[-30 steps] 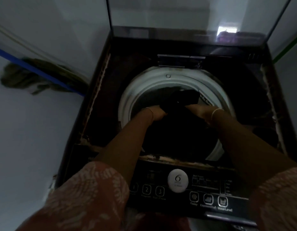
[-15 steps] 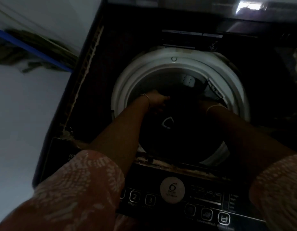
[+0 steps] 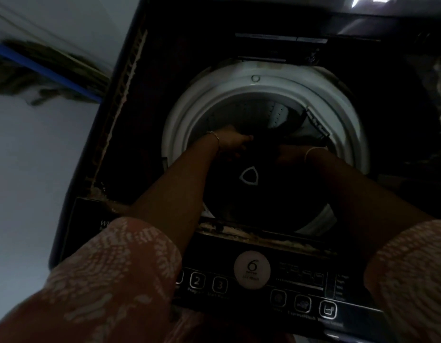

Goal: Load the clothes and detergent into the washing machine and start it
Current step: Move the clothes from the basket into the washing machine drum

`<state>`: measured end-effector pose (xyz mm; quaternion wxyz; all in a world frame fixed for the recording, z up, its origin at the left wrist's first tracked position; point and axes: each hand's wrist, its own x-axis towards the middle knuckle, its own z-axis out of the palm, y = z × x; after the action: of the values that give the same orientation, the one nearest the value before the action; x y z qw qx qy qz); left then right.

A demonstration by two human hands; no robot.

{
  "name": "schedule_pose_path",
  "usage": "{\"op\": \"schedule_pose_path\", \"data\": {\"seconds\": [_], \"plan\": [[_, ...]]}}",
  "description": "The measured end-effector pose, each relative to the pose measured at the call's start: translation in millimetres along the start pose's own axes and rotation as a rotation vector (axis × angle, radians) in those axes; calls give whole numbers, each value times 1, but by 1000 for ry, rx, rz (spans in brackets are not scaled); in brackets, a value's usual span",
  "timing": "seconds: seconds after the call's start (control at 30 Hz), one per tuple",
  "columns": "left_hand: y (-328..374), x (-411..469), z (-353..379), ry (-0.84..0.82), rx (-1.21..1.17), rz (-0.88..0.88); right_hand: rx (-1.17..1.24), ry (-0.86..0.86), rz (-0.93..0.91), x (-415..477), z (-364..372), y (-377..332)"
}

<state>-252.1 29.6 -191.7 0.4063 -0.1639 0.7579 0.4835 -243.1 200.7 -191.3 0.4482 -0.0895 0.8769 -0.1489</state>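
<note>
The top-loading washing machine has its lid up, and its white drum rim is lit. A dark garment with a small white triangular mark fills the lower part of the drum. Both my arms reach in over the front edge. My left hand is inside the drum at the upper left, fingers curled on the garment's top edge. My right hand is at the same height to the right, against the dark cloth, its fingers lost in shadow. No detergent is in view.
The control panel, with a round white sticker and a row of buttons, lies under my forearms. A pale wall with a blue pipe and dark stains is close on the left. The light is dim.
The bunched dark garment held at rim height has gone down into the drum, showing its white mark. Both hands have sunk deeper inside, and my view has moved closer over the opening.
</note>
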Motion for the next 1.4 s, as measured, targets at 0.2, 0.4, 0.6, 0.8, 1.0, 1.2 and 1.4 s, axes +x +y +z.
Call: {"op": "schedule_pose_path", "data": {"seconds": [0.2, 0.4, 0.6, 0.8, 1.0, 1.2, 1.4], "plan": [[11, -18, 4, 67, -79, 111, 549, 303, -92, -35, -18, -7], [42, -68, 21, 75, -263, 190, 1214, 477, -109, -95, -26, -17], [84, -125, 42, -85, -309, 309, 1308, 706, -122, -170, -28, -20], [122, -168, 89, -209, -336, 433, 1499, 937, -180, -240, -21, -1], [143, -195, 170, -341, -307, 459, 1512, 1077, -53, -305, -3, 39], [153, -209, 257, -443, -280, 481, 1600, 1143, 81, -352, 29, 109], [144, -204, 348, -439, -189, 395, 1607, 1086, 173, -372, 76, 190]]}}
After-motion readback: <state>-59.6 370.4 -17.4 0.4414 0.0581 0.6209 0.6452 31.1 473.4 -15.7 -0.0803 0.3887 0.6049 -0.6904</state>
